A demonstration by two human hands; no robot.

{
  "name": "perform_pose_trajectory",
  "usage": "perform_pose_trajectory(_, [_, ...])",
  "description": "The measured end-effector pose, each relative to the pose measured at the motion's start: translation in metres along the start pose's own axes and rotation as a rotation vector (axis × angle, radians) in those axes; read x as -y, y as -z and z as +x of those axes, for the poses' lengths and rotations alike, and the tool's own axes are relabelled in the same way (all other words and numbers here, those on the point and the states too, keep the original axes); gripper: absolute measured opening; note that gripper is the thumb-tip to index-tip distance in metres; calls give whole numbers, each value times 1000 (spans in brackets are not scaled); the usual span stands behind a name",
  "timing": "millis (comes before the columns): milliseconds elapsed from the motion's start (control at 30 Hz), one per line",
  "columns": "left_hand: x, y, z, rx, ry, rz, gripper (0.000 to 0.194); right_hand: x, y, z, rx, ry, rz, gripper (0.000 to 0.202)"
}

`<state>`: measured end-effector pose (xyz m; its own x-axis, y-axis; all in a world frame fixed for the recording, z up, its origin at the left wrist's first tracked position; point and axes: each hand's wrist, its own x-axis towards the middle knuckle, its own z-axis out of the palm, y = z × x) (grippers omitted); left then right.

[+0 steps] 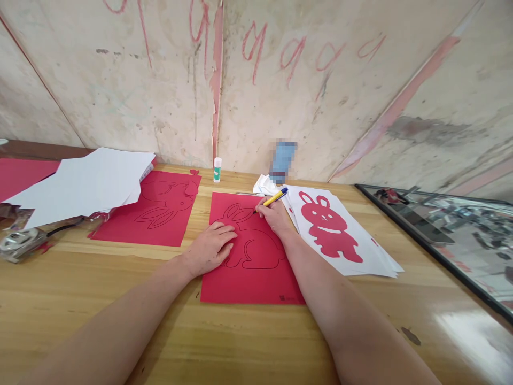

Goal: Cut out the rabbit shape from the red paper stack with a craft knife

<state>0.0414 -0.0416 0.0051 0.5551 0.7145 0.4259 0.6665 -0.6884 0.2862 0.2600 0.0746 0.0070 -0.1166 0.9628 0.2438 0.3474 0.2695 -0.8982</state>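
Note:
A sheet of red paper [240, 286] with a rabbit outlined in black lies flat on the wooden table before me. My left hand [211, 247] rests on its left side, fingers spread over the rabbit's face. In my right hand [276, 215] is a yellow pen [274, 198] with a blue end, gripped between the fingers. Its tip meets the paper, or nearly so, just right of the rabbit's ears. To the right, white sheets carry a red paper rabbit cutout [326, 227]. Another red sheet [176, 230] with a rabbit outline lies at the left.
A glue stick [217, 170] stands by the wall. White papers [92, 182] are piled at the left, near a tape measure [20, 244]. Crumpled white tissue [265, 185] and a blurred blue item [284, 160] sit at the back. A black-framed glass pane [460, 256] borders the right.

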Motion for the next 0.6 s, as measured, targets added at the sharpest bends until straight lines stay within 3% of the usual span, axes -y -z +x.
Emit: perform_pose_trajectory(600, [0, 0, 0, -5, 1, -10, 28, -4, 0, 1, 29, 18, -56, 8])
